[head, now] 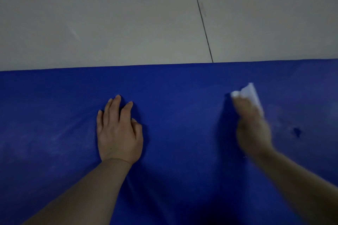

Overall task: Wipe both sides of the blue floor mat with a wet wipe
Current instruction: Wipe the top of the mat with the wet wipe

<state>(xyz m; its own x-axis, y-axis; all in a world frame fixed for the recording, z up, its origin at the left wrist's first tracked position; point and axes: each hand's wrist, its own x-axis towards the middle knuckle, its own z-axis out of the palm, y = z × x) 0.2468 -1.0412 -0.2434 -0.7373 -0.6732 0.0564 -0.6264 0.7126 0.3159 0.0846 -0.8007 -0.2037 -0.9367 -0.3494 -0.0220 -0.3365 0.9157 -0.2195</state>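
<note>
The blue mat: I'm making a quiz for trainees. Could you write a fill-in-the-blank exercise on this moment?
1. The left hand rests flat on the blue ____.
2. The white wet wipe is held by the ____ hand.
3. Beyond the mat's far edge lies a grey tiled ____.
4. A dark mark on the mat lies to the ____ of the right hand.

Missing words: mat; right; floor; right

Blue mat (173,133), seemingly white wipe (251,95)
</note>
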